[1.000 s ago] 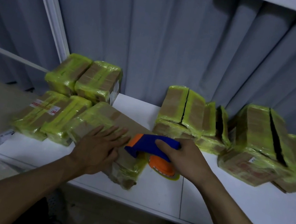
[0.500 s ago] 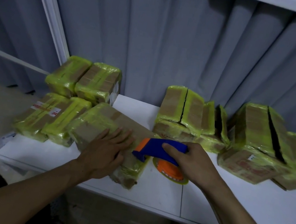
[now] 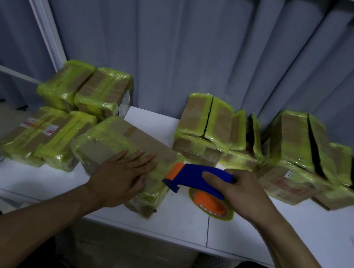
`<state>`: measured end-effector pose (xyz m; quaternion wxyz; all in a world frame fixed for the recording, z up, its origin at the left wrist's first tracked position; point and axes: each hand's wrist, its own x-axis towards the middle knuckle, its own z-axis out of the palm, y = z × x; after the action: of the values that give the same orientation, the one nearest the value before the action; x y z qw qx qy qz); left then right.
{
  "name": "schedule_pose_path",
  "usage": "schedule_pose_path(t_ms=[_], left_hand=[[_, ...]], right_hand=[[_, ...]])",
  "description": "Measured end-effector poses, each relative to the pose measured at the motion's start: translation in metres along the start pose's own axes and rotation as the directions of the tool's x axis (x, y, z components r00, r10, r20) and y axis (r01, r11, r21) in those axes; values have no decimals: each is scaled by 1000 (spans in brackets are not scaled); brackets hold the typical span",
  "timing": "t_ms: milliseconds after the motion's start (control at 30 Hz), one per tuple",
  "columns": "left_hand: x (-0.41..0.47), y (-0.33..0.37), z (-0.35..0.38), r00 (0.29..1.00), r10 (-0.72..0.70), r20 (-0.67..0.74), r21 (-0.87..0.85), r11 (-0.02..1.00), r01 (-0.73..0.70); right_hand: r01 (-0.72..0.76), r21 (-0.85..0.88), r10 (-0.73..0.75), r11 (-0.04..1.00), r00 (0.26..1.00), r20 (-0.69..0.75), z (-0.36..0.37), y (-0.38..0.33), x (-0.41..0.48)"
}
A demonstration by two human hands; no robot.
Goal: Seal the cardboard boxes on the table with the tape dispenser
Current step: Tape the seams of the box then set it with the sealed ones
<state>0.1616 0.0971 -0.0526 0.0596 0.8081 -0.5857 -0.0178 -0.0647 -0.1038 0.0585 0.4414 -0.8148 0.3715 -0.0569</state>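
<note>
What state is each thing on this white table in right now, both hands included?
Tape-wrapped cardboard box in the middle, lying flat under the left hand.
Blue and orange tape dispenser, held at that box's right end, yellow roll loaded.
Left hand, flat, pressing the box.
Right hand, gripping the dispenser handle.
Cardboard boxes at right, dark gaps on top.
Cardboard boxes at left, stacked, taped shut.
</note>
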Motion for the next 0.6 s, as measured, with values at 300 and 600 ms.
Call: schedule_pose_path(t_ms=[300, 600], left_hand=[[10, 26, -9, 998, 44, 45, -151, 988, -37], [13, 27, 1, 995, 97, -2, -56, 994, -97]], right_hand=[[-56, 1, 56, 998, 995, 79, 5, 19, -2], [-109, -233, 148, 966, 976, 157, 17, 19, 13]])
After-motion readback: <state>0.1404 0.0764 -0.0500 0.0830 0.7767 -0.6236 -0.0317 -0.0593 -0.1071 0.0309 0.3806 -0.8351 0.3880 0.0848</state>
